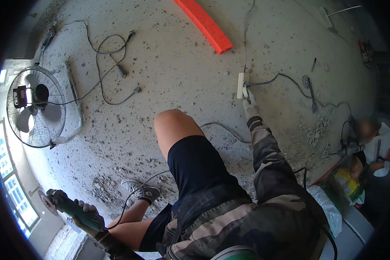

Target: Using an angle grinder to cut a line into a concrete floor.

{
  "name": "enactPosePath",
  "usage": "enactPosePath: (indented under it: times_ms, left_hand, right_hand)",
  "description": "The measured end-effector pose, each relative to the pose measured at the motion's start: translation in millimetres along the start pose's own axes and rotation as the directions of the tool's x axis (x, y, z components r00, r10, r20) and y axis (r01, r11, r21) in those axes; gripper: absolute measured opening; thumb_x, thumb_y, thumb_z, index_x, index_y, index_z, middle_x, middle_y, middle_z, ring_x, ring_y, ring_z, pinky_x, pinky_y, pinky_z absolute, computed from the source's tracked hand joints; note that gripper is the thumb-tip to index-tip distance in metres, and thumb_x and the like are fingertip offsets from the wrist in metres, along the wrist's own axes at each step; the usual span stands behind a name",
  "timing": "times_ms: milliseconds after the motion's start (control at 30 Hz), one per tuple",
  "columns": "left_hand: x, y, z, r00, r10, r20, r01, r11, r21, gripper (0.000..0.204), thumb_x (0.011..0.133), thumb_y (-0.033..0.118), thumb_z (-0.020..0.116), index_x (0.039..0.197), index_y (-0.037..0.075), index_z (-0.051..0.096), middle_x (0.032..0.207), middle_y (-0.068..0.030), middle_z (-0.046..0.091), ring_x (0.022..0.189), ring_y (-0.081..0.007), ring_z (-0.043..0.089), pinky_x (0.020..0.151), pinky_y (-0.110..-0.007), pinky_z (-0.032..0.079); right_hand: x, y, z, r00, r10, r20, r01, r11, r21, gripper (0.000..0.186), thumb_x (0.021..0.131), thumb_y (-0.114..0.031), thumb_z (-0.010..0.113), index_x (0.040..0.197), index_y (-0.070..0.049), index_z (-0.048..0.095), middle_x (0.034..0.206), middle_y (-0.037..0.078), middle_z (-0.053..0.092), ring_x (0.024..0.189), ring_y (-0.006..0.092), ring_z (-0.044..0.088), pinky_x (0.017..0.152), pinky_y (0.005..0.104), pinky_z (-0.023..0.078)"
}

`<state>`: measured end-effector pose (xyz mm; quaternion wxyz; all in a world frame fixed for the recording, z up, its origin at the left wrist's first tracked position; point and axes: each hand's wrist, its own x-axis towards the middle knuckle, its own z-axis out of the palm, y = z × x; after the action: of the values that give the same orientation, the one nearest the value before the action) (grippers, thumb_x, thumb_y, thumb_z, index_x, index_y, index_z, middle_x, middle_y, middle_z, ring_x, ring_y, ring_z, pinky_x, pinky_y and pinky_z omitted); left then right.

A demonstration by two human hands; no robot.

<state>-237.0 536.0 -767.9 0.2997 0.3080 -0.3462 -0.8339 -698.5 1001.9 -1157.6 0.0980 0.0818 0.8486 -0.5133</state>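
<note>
My left hand point(86, 210), in a grey glove, is wrapped round the body of a dark green angle grinder point(71, 207), held at the lower left beside my bent leg. The grinder's disc point(48, 203) points to the left, and its black cord trails across my leg. My right hand point(249, 107), in a pale glove, reaches forward to the near end of a cream power strip point(241, 86) on the floor. Its fingers are pinched together there; what lies between them is too small to make out. A black cable point(264, 82) joins the strip beside my fingertips.
Grit and rubble point(315, 130) litter the concrete floor. A large fan point(37, 106) stands at left, near loose cords point(100, 78) and a screwdriver-like tool point(120, 69). An orange-red beam-like piece point(203, 26) lies ahead. Another person point(377, 147) is at right beside a power tool point(350, 149).
</note>
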Motion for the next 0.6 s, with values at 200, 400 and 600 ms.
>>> enactPosePath:
  times_ms: [200,400,600]
  left_hand:
    - [5.0,-7.5,0.8,1.0,-0.017,0.011,0.016,1.0,0.013,0.062,0.087,0.024,0.064,0.133,0.001,0.031,0.107,-0.0106,0.046,0.089,-0.0207,0.05,0.083,-0.036,0.046]
    - [2.4,-2.7,0.1,1.0,-0.008,0.018,0.008,1.0,0.02,0.063,0.086,0.025,0.065,0.133,0.0,0.031,0.107,-0.0106,0.045,0.09,-0.0203,0.049,0.083,-0.036,0.046]
    - [1.9,-3.3,-3.4,1.0,-0.022,0.014,0.022,0.999,0.027,0.062,0.085,0.025,0.067,0.131,-0.002,0.035,0.106,-0.0101,0.045,0.09,-0.02,0.049,0.083,-0.035,0.045]
  right_hand:
    - [30.5,17.1,-33.5,0.998,-0.067,-0.01,0.058,0.927,-0.37,0.034,0.091,-0.033,0.048,0.109,-0.006,0.058,0.09,0.017,0.065,0.076,0.029,0.065,0.066,0.04,0.049]
    - [31.6,-4.5,-45.0,0.93,0.323,0.173,-0.259,0.914,-0.314,0.031,0.094,-0.032,0.048,0.102,-0.004,0.056,0.076,0.005,0.062,0.058,0.0139,0.06,0.051,0.0285,0.046]
    - [50.3,-18.3,-65.2,0.836,0.395,0.382,-0.326,0.916,-0.234,0.034,0.093,-0.035,0.045,0.103,-0.004,0.054,0.071,0.004,0.06,0.054,0.0136,0.059,0.046,0.0289,0.044]
